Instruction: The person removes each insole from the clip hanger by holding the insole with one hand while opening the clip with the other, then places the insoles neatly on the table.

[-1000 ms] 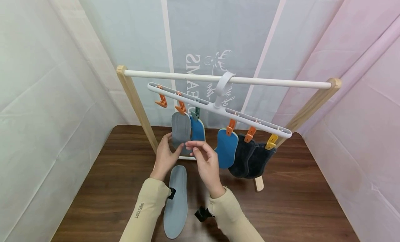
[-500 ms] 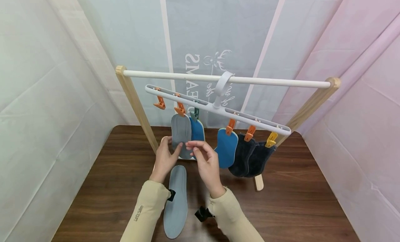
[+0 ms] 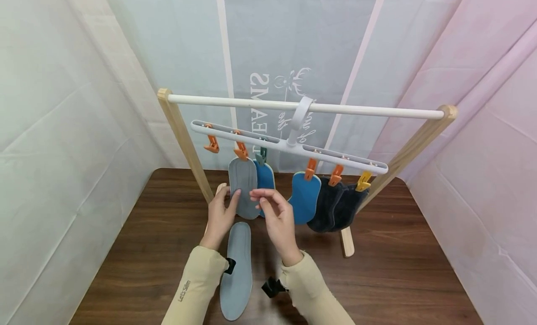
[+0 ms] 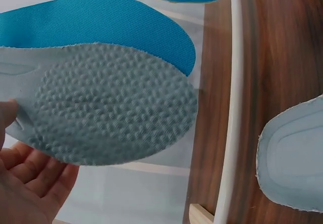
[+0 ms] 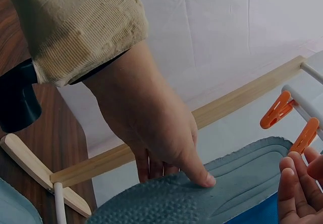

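Observation:
A grey insole [image 3: 244, 176] hangs by its top end from an orange clip [image 3: 241, 151] on the white hanger [image 3: 251, 139]. My left hand [image 3: 219, 218] pinches its left edge, thumb on the near face, fingers behind. In the left wrist view the bumpy underside of the insole [image 4: 116, 103] shows. Just right of it my right hand [image 3: 278, 217] hovers with loosely bent fingers and nothing visible in them; whether its fingertips touch the insole I cannot tell. A matching grey insole [image 3: 236, 273] lies on the table between my forearms.
A blue insole [image 3: 265, 176] hangs behind from a dark green clip [image 3: 262, 155]. Further right hang another blue insole [image 3: 305, 199] and dark fuzzy insoles [image 3: 325, 206]. An orange clip [image 3: 212, 144] hangs unused at the left. The wooden rack [image 3: 184, 143] bears a white rod [image 3: 361, 109].
The hanger's left end has dipped and swung toward me, and the grey insole has come down with it. My left hand has shifted slightly on the insole's edge; my right hand has stayed put.

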A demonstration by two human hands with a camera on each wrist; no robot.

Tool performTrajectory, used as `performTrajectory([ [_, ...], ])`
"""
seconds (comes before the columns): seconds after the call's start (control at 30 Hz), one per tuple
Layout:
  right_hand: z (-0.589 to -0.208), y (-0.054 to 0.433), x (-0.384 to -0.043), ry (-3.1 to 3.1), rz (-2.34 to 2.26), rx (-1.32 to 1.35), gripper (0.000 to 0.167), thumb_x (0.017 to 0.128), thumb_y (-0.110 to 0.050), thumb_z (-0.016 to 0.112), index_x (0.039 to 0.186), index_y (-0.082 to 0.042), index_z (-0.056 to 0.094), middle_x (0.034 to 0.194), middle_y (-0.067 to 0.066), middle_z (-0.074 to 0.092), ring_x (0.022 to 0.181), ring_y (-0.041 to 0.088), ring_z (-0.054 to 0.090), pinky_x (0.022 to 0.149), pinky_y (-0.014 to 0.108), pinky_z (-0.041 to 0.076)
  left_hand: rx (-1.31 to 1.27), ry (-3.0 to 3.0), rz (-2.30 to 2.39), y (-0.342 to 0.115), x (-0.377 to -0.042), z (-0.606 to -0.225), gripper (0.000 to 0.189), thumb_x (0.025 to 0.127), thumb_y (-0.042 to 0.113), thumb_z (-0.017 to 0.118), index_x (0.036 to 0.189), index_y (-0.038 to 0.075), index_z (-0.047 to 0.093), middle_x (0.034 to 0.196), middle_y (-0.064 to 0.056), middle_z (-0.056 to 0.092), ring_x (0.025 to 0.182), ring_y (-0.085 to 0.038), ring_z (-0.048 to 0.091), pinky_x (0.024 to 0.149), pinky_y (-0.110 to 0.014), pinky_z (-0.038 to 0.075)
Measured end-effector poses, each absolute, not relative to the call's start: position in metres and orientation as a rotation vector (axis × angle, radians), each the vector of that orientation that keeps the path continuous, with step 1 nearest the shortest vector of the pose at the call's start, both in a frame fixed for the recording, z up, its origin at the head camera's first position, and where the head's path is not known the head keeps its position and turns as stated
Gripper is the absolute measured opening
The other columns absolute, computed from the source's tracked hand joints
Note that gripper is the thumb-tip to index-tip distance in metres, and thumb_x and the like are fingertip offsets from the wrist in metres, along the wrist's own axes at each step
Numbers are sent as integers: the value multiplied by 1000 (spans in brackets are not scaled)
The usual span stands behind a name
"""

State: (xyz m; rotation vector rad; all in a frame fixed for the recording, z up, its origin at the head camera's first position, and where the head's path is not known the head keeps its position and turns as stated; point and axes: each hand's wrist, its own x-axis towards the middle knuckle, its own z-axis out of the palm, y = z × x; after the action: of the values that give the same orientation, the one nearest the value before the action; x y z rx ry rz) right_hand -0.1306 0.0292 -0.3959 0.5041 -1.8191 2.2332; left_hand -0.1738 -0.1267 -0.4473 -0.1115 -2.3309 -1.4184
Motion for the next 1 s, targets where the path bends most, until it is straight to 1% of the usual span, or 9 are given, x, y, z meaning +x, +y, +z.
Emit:
performTrajectory([
  [0.1,-396,29,-131,-1808,2226,521,24,100,-8,49,112,9,60,114,27,62,101,13,64,82,33,53,-111,-2315,-1401,-126,-172,-448,23,96,21,60,101,-2,63,89,-15,63,86,-28,62,74,-46,52],
  [0.2,-396,30,-130,-1806,2221,527,24,100,-8,49,112,9,60,114,27,62,101,13,64,83,34,53,-109,-2314,-1389,-125,-169,-448,22,96,21,61,99,0,64,85,-14,64,81,-25,62,66,-37,51],
  [0.27,-396,30,-130,-1806,2218,526,24,100,-9,49,112,9,60,114,26,62,101,12,64,83,35,53,-115,-2315,-1386,-124,-168,-449,21,96,21,61,97,0,64,83,-13,64,80,-24,63,65,-34,51],
  [0.4,-396,30,-130,-1810,2207,528,24,100,-9,49,112,8,61,114,25,62,101,12,64,83,34,53,-130,-2302,-1398,-122,-165,-450,19,95,20,61,90,2,64,81,-13,65,82,-27,66,66,-37,54],
  [0.5,-395,31,-130,-1803,2198,542,23,100,-8,49,112,8,61,113,26,63,101,12,64,82,34,53,-145,-2281,-1408,-120,-162,-450,20,95,19,62,83,2,61,76,-13,63,80,-28,67,61,-38,56],
  [0.57,-395,31,-130,-1796,2192,549,23,100,-8,49,111,8,61,112,27,63,100,13,64,81,33,53,-160,-2269,-1397,-119,-160,-451,21,94,18,63,80,3,60,73,-12,62,76,-26,67,59,-34,55],
  [0.73,-390,31,-129,-1790,2191,557,23,100,-7,49,112,8,61,113,26,63,101,14,64,82,29,53,-204,-2250,-1316,-118,-158,-453,23,92,15,65,73,6,56,63,-4,54,58,-12,54,50,-20,43],
  [0.83,-387,32,-128,-1800,2184,555,23,100,-6,48,113,8,61,115,25,63,104,15,63,84,30,53,-226,-2238,-1286,-118,-156,-454,24,92,14,66,71,6,55,59,-2,49,53,-7,43,47,-19,36],
  [1.0,-379,30,-127,-1866,2071,602,25,100,-6,49,120,1,61,122,18,62,113,20,59,91,32,51,-237,-2218,-1292,-118,-153,-455,23,90,11,66,71,6,56,58,-1,49,52,-5,41,46,-18,35],
])
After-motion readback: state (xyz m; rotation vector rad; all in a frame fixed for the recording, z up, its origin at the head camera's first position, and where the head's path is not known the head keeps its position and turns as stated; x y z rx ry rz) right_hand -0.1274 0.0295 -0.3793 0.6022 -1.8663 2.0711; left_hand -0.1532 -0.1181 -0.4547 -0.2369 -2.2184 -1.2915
